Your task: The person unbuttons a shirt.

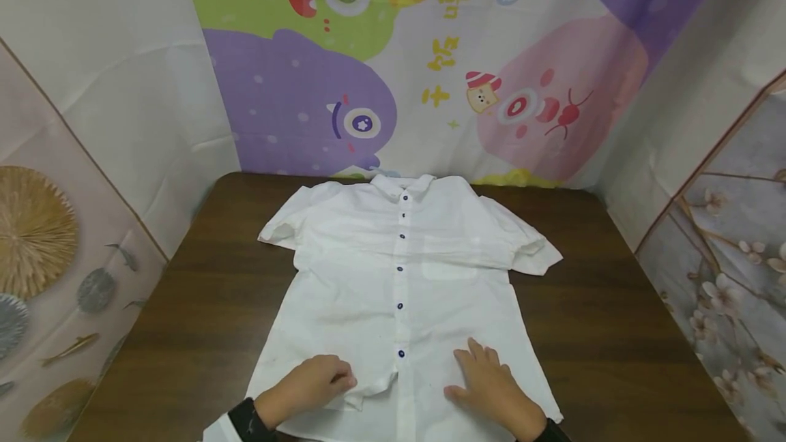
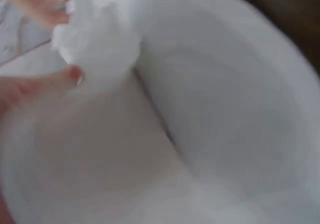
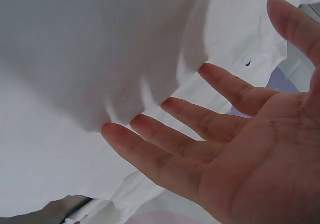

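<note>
A white short-sleeved shirt [image 1: 350, 292] with dark blue buttons lies front side up on the brown table, collar at the far edge. Over its lower left part, my left hand [image 1: 310, 384] has curled fingers and pinches some of the cloth, which rises in a fold beside the fingertips. The left wrist view is blurred; bunched white fabric [image 2: 97, 47] shows by the thumb. My right hand [image 1: 491, 387] lies on the lower right front with its fingers spread. In the right wrist view, straight fingertips [image 3: 112, 131] touch the cloth and small creases run from them.
Brown table surface [image 1: 614, 333] shows on both sides of the shirt. Behind the table hangs a curtain [image 1: 430, 87] with cartoon monsters. Patterned panels stand at the left [image 1: 92, 189] and right [image 1: 724, 258].
</note>
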Demonstrator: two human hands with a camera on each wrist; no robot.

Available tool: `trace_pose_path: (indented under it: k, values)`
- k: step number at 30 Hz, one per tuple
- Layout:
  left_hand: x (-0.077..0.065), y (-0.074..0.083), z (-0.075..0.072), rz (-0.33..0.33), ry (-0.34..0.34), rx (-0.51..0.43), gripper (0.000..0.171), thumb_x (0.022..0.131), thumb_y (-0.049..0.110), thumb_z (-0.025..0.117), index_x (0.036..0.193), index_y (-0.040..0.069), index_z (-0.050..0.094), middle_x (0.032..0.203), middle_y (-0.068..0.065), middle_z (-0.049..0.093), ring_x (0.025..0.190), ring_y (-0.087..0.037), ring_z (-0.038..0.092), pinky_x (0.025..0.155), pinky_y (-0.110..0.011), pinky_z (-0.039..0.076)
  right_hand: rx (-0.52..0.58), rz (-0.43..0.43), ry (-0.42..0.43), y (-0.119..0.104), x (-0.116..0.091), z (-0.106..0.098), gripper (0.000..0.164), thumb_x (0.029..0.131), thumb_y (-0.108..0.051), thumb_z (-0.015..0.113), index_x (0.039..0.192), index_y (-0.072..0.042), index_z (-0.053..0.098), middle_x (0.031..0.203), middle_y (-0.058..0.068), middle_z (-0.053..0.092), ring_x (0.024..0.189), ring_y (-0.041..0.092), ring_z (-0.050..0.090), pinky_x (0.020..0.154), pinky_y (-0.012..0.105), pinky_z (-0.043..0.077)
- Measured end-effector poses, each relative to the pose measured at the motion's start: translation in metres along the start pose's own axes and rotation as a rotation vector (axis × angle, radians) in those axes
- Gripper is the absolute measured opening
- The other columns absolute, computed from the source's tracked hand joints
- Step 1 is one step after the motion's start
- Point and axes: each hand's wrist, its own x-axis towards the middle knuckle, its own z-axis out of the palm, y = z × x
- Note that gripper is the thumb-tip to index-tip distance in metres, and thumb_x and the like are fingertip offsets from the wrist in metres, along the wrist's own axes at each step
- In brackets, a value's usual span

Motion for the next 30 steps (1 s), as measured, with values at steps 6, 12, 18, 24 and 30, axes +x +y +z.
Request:
trace_pose_path:
  k: [6, 12, 18, 24, 30]
  values:
    - [0.001, 0.004, 0.015, -0.049, -0.008, 0.279, 0.022, 0.081, 0.029, 0.070, 0.071, 0.022, 0.052, 0.066, 0.010, 0.041, 0.058, -0.007, 0.037, 0.050, -0.022, 0.031, 0.013, -0.007, 0.031, -0.003, -0.002, -0.002, 0.060, 0.078, -0.040, 0.070, 0.122, -0.001, 0.052, 0.135, 0.026, 0.041, 0.118, 0.044, 0.039, 0.089, 0.064, 0.034]
    - [0.004, 0.015, 0.007, -0.081, -0.011, 0.274, 0.022, 0.079, 0.027, 0.071, 0.071, 0.019, 0.052, 0.064, 0.009, 0.043, 0.056, -0.007, 0.039, 0.050, -0.024, 0.032, -0.008, -0.061, 0.112, -0.010, -0.003, -0.006, 0.051, 0.081, -0.037, 0.068, 0.116, -0.002, 0.055, 0.124, 0.019, 0.050, 0.105, 0.036, 0.046, 0.082, 0.054, 0.040]
    - [0.011, 0.028, -0.003, -0.064, 0.034, 0.216, 0.013, 0.084, 0.022, 0.065, 0.076, 0.015, 0.057, 0.066, 0.007, 0.049, 0.058, -0.007, 0.042, 0.051, -0.024, 0.036, 0.063, -0.128, 0.223, -0.026, 0.003, -0.010, 0.044, 0.083, -0.032, 0.067, 0.114, -0.003, 0.058, 0.108, 0.011, 0.056, 0.094, 0.027, 0.052, 0.075, 0.045, 0.044]
    - [0.024, 0.038, 0.003, -0.059, 0.075, 0.135, 0.007, 0.090, 0.015, 0.057, 0.087, 0.010, 0.061, 0.073, 0.004, 0.053, 0.062, -0.008, 0.045, 0.057, -0.026, 0.040, 0.171, -0.138, 0.159, -0.045, 0.014, -0.005, 0.041, 0.085, -0.033, 0.065, 0.112, -0.002, 0.057, 0.088, 0.005, 0.057, 0.075, 0.017, 0.055, 0.063, 0.032, 0.045]
    - [0.042, 0.039, 0.024, -0.084, 0.081, -0.068, 0.021, 0.092, 0.015, 0.052, 0.104, 0.000, 0.060, 0.080, 0.001, 0.054, 0.067, -0.008, 0.049, 0.061, -0.026, 0.043, 0.198, -0.172, 0.102, -0.054, 0.019, 0.010, 0.036, 0.084, -0.030, 0.066, 0.103, -0.002, 0.057, 0.064, -0.002, 0.046, 0.053, 0.010, 0.041, 0.050, 0.025, 0.034]
